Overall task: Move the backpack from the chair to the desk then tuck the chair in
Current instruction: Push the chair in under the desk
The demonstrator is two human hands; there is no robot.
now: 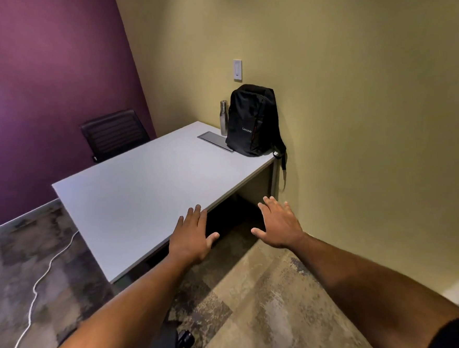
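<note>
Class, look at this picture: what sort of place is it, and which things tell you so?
Probably a small office or study room: a plain white desk against painted walls, an office chair behind it, and a black backpack on the desktop.

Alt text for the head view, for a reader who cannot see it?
A black backpack stands on the far corner of a white desk, against the wall beside a steel bottle. Both hands, left and right, reach forward open and empty near the desk's edge.
</note>
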